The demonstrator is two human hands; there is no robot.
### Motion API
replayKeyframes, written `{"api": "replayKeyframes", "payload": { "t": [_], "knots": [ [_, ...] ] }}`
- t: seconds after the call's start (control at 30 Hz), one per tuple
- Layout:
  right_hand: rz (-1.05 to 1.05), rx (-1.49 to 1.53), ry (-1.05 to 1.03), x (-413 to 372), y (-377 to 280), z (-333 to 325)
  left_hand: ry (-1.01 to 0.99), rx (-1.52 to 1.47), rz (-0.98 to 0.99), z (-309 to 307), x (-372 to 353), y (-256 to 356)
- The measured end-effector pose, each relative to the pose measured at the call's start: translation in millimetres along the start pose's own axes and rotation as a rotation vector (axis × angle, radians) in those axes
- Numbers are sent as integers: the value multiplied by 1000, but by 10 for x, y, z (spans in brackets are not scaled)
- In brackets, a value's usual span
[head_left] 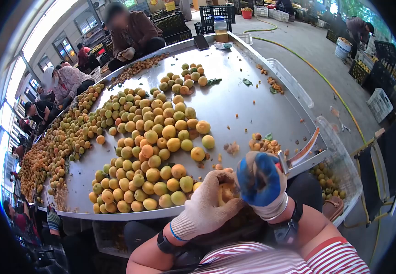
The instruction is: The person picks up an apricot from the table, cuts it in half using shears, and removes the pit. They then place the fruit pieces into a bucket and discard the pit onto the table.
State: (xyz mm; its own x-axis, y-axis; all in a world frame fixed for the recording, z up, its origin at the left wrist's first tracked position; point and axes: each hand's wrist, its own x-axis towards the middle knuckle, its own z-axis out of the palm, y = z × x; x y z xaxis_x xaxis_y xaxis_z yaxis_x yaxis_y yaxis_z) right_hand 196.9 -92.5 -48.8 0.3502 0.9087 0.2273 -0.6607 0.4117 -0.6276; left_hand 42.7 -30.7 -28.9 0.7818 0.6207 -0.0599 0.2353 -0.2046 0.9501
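Note:
My left hand [206,206], in a beige knit glove, is closed around a yellow-orange apricot [225,193] at the near edge of the metal table [248,109]. My right hand [261,181], in a blue and grey glove, grips a small knife [284,163] whose blade points up and right, right beside the fruit. A big heap of yellow, green and orange apricots [152,155] lies on the table just left of my hands.
A small pile of pits and scraps [264,144] lies near the right rim. A white crate [339,176] with fruit stands below the right edge. Several other people sit along the far and left sides. A jar [220,29] and a phone [201,42] rest at the far end.

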Motion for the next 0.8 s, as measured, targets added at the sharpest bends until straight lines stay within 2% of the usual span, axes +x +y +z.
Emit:
{"api": "replayKeyframes", "payload": {
  "t": [0.03, 0.07, 0.1, 0.17, 0.2, 0.27, 0.33, 0.4, 0.43, 0.5, 0.53, 0.57, 0.63, 0.7, 0.77, 0.8],
  "knots": [
    [-60, 57, -56, 53, -26, 5, 46, 69, 22, -11, 14, 6],
    [-78, 10, 19, 87, -20, 20, 28, -85, -44, -13, 18, 55],
    [-82, 7, 14, 102, -16, 8, 29, -84, -37, 5, 21, 18],
    [-63, 44, 50, 115, -2, -15, 6, -358, -55, 54, 21, -82],
    [-37, 51, 20, 103, -23, 10, 6, -358, -53, 66, 9, -96],
    [-32, 41, 37, 96, 41, -18, 4, -101, 62, 77, -29, -61],
    [-25, 33, 54, 73, 84, -1, -11, -136, 16, 75, -36, -99],
    [-88, -277, 62, 42, 64, 65, -27, -169, -25, 71, -31, -104],
    [-87, -277, 60, 31, 45, 85, -8, -81, 17, 69, -24, -92],
    [29, -154, -24, 0, 14, 95, 12, 7, 58, 67, -15, -66],
    [177, -170, 64, -76, 3, 20, 15, 27, 44, 69, -12, -47],
    [177, -169, 65, -107, 53, -2, 18, 48, 29, 75, -9, -37],
    [24, -368, 94, -136, 142, -26, 33, 23, 34, 109, -4, -48],
    [-4, -462, 77, -161, 113, 21, 47, -3, 39, 141, 15, -140],
    [-171, -924, -56, -172, 117, 65, 15, 70, 145, 159, 79, -254],
    [-542, -1019, -168, -80, 134, 96, 13, 69, 145, 154, 59, -272]
  ]
}}
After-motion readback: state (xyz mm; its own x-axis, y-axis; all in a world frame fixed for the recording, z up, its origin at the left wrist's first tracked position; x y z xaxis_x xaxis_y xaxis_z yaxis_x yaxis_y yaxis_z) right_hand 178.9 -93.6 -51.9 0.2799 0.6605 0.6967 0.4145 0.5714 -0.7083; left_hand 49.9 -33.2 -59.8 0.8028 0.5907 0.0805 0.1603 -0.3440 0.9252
